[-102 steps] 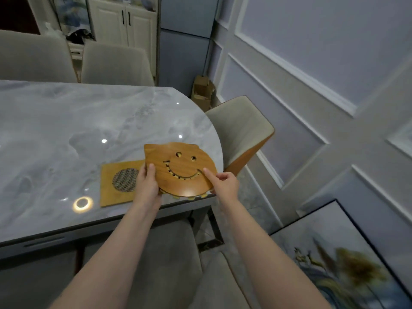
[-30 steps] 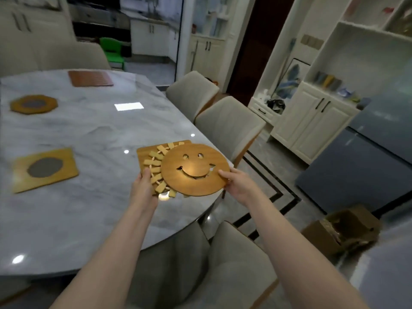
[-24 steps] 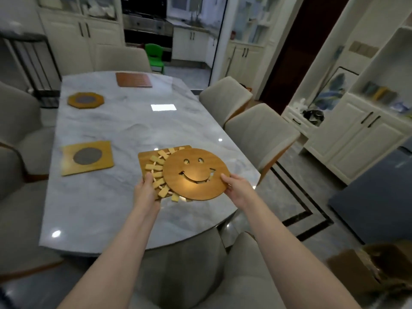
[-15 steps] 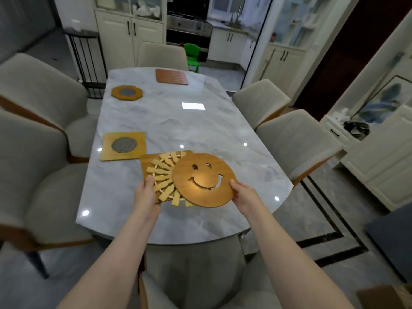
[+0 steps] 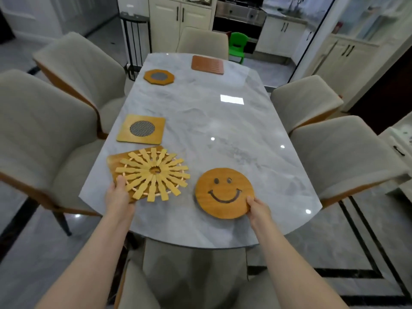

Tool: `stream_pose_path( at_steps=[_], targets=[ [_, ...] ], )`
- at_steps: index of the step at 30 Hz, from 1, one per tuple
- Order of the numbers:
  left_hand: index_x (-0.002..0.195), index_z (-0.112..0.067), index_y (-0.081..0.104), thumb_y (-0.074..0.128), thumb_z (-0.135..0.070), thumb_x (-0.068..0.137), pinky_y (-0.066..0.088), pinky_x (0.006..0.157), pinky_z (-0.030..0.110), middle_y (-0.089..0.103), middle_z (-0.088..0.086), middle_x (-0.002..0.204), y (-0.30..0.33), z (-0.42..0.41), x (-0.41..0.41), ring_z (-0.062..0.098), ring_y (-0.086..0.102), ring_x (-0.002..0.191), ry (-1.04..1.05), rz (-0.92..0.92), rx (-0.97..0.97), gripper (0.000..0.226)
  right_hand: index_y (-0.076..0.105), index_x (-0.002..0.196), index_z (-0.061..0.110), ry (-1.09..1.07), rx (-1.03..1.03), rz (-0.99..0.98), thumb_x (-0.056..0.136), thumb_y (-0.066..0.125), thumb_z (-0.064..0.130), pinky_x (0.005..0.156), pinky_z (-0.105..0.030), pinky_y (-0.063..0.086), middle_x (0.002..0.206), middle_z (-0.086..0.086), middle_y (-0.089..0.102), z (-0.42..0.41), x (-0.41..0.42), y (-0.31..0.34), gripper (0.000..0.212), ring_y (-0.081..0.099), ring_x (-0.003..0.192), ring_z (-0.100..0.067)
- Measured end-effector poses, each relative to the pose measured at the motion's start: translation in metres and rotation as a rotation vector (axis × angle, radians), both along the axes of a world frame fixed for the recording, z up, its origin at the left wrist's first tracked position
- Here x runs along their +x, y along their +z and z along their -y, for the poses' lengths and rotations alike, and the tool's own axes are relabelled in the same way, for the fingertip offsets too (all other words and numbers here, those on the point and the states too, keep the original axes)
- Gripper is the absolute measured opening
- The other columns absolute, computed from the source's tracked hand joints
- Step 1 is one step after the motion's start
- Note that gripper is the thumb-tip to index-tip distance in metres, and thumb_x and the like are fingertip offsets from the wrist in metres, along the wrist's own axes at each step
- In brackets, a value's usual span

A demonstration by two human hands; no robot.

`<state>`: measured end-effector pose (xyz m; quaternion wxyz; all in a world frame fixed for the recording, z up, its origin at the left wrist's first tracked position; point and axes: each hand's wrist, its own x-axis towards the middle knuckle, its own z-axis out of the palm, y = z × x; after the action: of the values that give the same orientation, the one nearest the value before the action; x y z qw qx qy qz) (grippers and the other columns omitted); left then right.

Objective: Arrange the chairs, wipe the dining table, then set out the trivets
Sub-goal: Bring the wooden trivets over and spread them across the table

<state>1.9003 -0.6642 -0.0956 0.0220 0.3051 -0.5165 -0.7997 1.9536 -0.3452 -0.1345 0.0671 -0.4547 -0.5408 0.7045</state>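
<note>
While both hands work at the near end of the marble dining table (image 5: 223, 121), the round smiley-face trivet (image 5: 224, 192) lies on the tabletop at near right. The right hand (image 5: 258, 211) pinches its near-right rim: thumb on the top face, remaining fingers hidden beneath the edge, so fingers are closed on the trivet. Whether that edge is lifted or flat on the marble, cannot tell.

The left hand (image 5: 118, 197) holds the near-left corner of a two-piece stack: a sunburst slat trivet (image 5: 153, 172) on top of a plain wooden board trivet (image 5: 113, 162). Thumb presses on the slat ends; the other fingers are under the stack, out of sight. Grip closed on the stack. The stack sits at near left, apart from the smiley trivet, with bare marble between them.

Farther along the left side: a square bamboo trivet with mesh centre (image 5: 141, 129), just beyond the stack. Farther still, an octagonal trivet (image 5: 159, 77). At the far end, right of it, a reddish-brown ribbed rectangular trivet (image 5: 207, 64).

Beige upholstered chairs (image 5: 347, 152) stand on both long sides and at the far end. A green plastic child's chair (image 5: 238, 46) is behind the far chair.
</note>
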Motion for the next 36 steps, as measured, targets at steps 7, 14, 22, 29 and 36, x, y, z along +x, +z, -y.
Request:
stream_pose_path(
  at_steps=[7,14,22,29,36],
  targets=[
    [0.123,-0.011,0.052,0.034,-0.025,0.104,0.051,0.083,0.037,0.063,0.008,0.111,0.002,-0.029,0.013,0.02,0.063,0.095,0.009,-0.045,0.023,0.03,0.064,0.1,0.006,0.131,-0.044,0.023,0.093,0.058,0.007,0.097,-0.051,0.048,0.115,-0.021,0.064,0.021,-0.002,-0.031,0.008,0.061,0.104,-0.034],
    [0.12,-0.012,0.052,0.036,-0.025,0.103,0.055,0.073,0.037,0.066,0.005,0.1,0.005,-0.044,0.012,0.018,0.066,0.088,-0.018,-0.042,0.059,0.027,0.067,0.078,0.016,0.283,0.372,0.197,0.082,0.074,0.024,0.086,-0.044,0.055,0.086,-0.007,0.07,0.028,0.001,-0.038,0.011,0.066,0.087,-0.026],
    [0.121,-0.009,0.053,0.034,-0.024,0.104,0.055,0.072,0.036,0.067,0.006,0.102,0.005,-0.053,0.021,0.018,0.066,0.089,-0.056,-0.016,0.03,0.03,0.067,0.086,0.006,0.42,0.664,0.311,0.083,0.072,0.035,0.064,-0.026,0.04,0.083,-0.004,0.066,0.022,0.005,-0.027,0.03,0.058,0.075,-0.019],
    [0.124,-0.009,0.053,0.035,-0.024,0.104,0.055,0.072,0.035,0.066,0.004,0.1,0.01,-0.055,0.027,0.016,0.066,0.087,-0.039,0.011,0.039,0.031,0.067,0.082,0.002,0.498,0.747,0.323,0.084,0.072,0.03,0.057,-0.026,0.035,0.073,-0.004,0.061,0.016,0.007,-0.016,0.029,0.052,0.066,-0.017],
    [0.125,-0.008,0.052,0.035,-0.023,0.104,0.054,0.074,0.035,0.065,0.006,0.105,0.015,-0.06,0.033,0.019,0.065,0.089,-0.036,0.026,0.026,0.032,0.063,0.083,0.003,0.546,0.771,0.322,0.084,0.072,0.031,0.052,-0.025,0.034,0.077,-0.005,0.062,0.016,0.008,-0.014,0.028,0.053,0.067,-0.017]
  ],
)
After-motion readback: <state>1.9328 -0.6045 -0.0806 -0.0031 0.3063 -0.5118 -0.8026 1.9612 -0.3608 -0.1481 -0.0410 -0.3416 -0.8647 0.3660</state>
